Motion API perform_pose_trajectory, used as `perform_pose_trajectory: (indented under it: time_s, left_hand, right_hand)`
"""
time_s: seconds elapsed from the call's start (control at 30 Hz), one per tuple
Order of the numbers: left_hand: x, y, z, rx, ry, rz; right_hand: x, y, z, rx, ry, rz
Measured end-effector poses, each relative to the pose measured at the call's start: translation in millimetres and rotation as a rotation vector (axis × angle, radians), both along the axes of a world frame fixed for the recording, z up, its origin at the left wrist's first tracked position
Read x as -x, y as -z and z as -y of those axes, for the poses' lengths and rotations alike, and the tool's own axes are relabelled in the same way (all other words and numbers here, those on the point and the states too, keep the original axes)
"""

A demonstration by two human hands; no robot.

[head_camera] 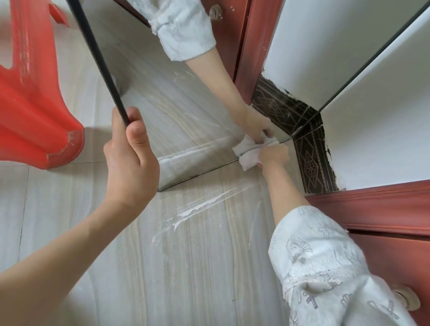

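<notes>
Standing on the floor (198, 278), the stiff, probably fragile mirror (162, 93) is gripped at its side edge, likely the safest hold, by the left hand (131, 155) while the right hand (274, 155) clutches a soft cloth (247, 157) at its base.

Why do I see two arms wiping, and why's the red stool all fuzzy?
Head view: the upper arm is only a reflection in the mirror, copying the right hand and its white cloth; same head view: the red stool is soft with blur near the picture's edge.
</notes>
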State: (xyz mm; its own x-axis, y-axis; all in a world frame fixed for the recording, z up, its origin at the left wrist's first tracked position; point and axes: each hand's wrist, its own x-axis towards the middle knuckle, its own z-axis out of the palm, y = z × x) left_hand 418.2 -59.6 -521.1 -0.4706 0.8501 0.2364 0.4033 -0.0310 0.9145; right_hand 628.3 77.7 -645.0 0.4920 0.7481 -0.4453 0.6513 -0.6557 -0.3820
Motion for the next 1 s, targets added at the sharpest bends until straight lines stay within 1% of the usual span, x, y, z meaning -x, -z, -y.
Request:
perform_pose_trajectory:
  time_s: [0.03,0.07,0.13,0.17,0.23,0.33,0.37,0.43,0.47,0.5,0.6,0.7,0.77,0.87,0.93,1.0]
  left_hand:
    - [2,1,0,0.003,0.002,-0.008]
    - [3,1,-1,0.010,0.000,0.003]
    - [3,2,-1,0.023,-0.014,0.001]
    - [3,0,0,0.022,-0.020,-0.010]
    - [2,-2,0,0.025,-0.018,-0.024]
    - [2,-5,1,0.026,-0.006,-0.033]
    - [2,-4,1,0.028,-0.005,-0.037]
    - [2,-3,2,0.040,-0.011,-0.025]
    - [2,-2,3,0.051,-0.013,-0.014]
    - [3,-3,4,0.062,-0.018,-0.011]
    - [3,-4,5,0.105,-0.030,0.000]
    - [3,-6,5,0.143,-0.020,0.009]
    - [4,-8,6,0.164,-0.002,0.025]
    - [6,-13,6,0.197,0.034,0.043]
    - [8,-16,8,0.227,0.062,0.059]
    - [10,-19,9,0.254,0.089,0.074]
  right_hand:
    - [2,-1,1,0.001,-0.011,0.059]
    - [6,-3,5,-0.016,0.003,0.070]
    - [16,-7,13,0.011,-0.015,0.020]
    - [21,-7,18,0.012,-0.070,0.022]
    - [30,-8,28,0.009,-0.072,0.022]
    - [51,-10,47,0.060,-0.097,-0.102]
    - [58,-8,52,0.078,-0.107,-0.116]
    - [74,-5,60,0.108,-0.123,-0.070]
    - [80,-6,66,0.083,-0.079,-0.076]
    - [87,-7,72,0.077,-0.091,-0.082]
    - [108,-5,93,0.084,-0.161,-0.215]
    - [117,-14,103,0.164,-0.192,-0.381]
    - [120,-26,104,0.252,-0.136,-0.517]
    - [123,-45,107,0.316,0.009,-0.749]
    - [123,-54,111,0.348,0.022,-0.830]
    - [122,-58,118,0.368,0.006,-0.855]
